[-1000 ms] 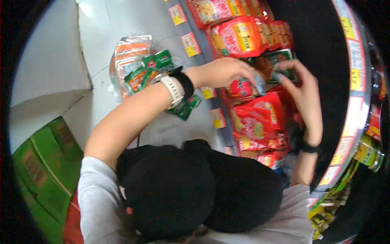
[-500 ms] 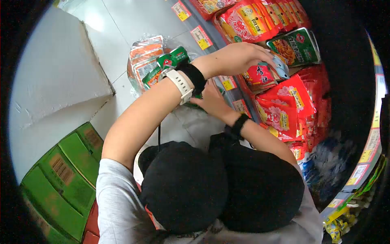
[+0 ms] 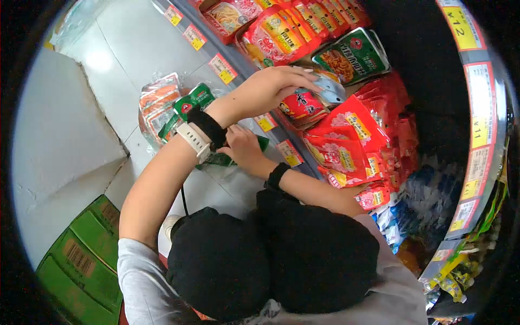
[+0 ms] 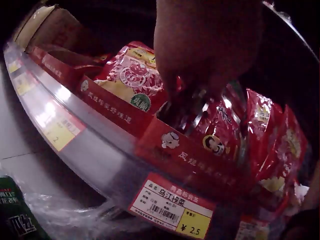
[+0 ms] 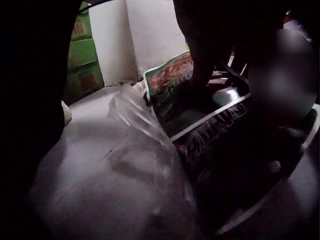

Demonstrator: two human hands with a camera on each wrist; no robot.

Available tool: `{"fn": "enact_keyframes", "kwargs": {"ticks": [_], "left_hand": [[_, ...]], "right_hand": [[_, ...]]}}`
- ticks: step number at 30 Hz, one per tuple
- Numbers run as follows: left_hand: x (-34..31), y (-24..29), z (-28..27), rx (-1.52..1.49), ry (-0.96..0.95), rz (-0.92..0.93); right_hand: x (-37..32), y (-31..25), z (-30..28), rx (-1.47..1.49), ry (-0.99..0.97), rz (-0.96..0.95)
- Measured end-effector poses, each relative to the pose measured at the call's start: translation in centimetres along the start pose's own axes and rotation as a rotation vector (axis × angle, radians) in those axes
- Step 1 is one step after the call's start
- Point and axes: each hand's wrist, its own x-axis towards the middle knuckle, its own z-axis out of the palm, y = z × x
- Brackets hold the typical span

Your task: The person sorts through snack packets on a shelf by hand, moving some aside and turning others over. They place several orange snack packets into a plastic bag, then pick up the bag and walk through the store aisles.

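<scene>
My left hand [image 3: 290,86] reaches over the shelf, fingers bent around a light-blue object [image 3: 329,89] beside a red packet [image 3: 303,104]. In the left wrist view, the left hand [image 4: 207,55] dips into a red display box [image 4: 190,160] of shiny red packets. My right hand [image 3: 246,146] is low by the floor, under the left forearm, gripping a green packet [image 3: 221,158]. The right wrist view is dark; fingers and a blurred thumb lie over green packets [image 5: 215,140]. One green packet [image 3: 355,57] lies on the shelf beyond the left hand.
Clear-wrapped orange packets [image 3: 157,105] and another green packet [image 3: 197,97] lie on the tiled floor. Rows of red packets [image 3: 281,35] line the shelf behind price tags [image 3: 222,67]. Green cartons [image 3: 81,260] stand at left. An upper shelf edge [image 3: 476,130] runs along the right.
My right hand has moved from the green packet on the shelf down to the packets on the floor. The left hand stays at the light-blue object. The head view has shifted.
</scene>
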Motion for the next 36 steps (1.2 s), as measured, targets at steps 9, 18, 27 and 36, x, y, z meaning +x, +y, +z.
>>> {"fn": "enact_keyframes", "kwargs": {"ticks": [9,18,27,36], "left_hand": [[-0.3,0.2,0.2,-0.058,0.011,0.004],[-0.9,-1.2,0.1,-0.133,0.028,0.100],[-0.8,-0.8,0.7,-0.126,0.073,0.083],[-0.9,-0.7,1.2,-0.113,0.116,0.046]], "right_hand": [[-2.3,-1.0,-1.6,-0.098,-0.099,-0.084],[-7.3,-6.6,-20.2,0.489,-0.144,0.409],[-4.9,-3.6,-31.6,-0.273,0.626,0.055],[4.6,4.3,-31.1,-0.860,0.029,0.072]]}}
